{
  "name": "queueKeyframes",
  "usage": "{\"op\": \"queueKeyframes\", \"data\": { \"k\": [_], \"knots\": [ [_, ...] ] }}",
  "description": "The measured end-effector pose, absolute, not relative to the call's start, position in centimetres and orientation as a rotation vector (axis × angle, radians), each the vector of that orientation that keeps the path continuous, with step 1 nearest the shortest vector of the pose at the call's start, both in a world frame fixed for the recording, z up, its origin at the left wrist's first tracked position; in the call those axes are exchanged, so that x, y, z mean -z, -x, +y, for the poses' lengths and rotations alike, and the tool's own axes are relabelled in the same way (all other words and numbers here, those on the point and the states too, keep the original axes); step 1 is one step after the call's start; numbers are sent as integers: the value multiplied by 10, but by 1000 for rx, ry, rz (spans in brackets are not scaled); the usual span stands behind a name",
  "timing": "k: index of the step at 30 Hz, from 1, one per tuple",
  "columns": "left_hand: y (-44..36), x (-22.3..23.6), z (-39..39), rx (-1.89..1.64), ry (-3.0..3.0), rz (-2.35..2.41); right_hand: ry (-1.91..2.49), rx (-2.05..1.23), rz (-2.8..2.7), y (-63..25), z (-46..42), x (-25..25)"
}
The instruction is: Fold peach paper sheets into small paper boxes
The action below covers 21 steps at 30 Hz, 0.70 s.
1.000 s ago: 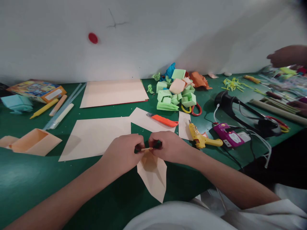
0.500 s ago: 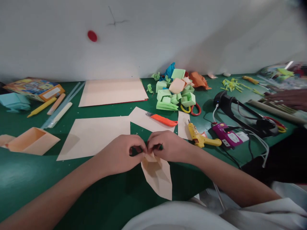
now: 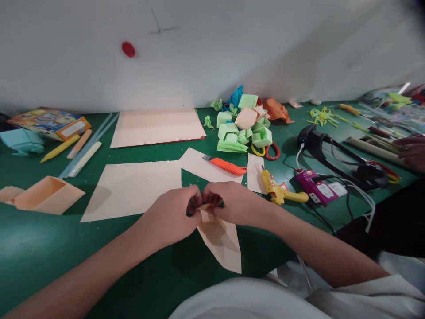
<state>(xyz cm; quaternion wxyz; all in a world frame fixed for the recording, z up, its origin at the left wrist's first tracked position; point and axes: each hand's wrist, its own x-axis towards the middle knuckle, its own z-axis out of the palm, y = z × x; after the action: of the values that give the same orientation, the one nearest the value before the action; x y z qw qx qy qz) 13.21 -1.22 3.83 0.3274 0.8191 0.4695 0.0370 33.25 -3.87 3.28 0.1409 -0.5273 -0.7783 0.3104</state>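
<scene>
Between both hands is a piece of peach paper [image 3: 223,241], folded at its upper end and hanging towards my body. My left hand [image 3: 177,212] pinches the upper left of that fold, its fingertips partly hidden. My right hand [image 3: 232,201] pinches the same end from the right, knuckles close to the left ones. Just beyond my hands lie an orange utility knife [image 3: 229,166] on a cut peach scrap [image 3: 194,160] and a large peach sheet [image 3: 139,186]. A yellow glue gun [image 3: 282,192] rests to the right of my right hand.
A folded peach paper boat shape [image 3: 49,195] sits at left, near a yellow crayon-like stick [image 3: 59,148]. Green and peach folded papers [image 3: 245,126] are piled at the back, by scissors [image 3: 272,151]. A purple power box [image 3: 317,188] with cables stands right. Another person's hand [image 3: 413,150] is at far right.
Both hands keep pinching the paper, with the fingers shifted slightly; its hanging end has swung a little right and up. The other person's hand has drawn away to the right.
</scene>
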Motion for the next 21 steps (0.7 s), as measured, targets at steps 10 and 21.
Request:
{"op": "queueKeyframes", "data": {
  "k": [10,21],
  "knots": [
    [-137,-39,-11,59,-2259,1267,1503,-881,-2339,-334,-36,-36],
    [-143,-44,-17,201,-2374,1283,1623,-725,-2371,-326,-42,-39]
  ]
}}
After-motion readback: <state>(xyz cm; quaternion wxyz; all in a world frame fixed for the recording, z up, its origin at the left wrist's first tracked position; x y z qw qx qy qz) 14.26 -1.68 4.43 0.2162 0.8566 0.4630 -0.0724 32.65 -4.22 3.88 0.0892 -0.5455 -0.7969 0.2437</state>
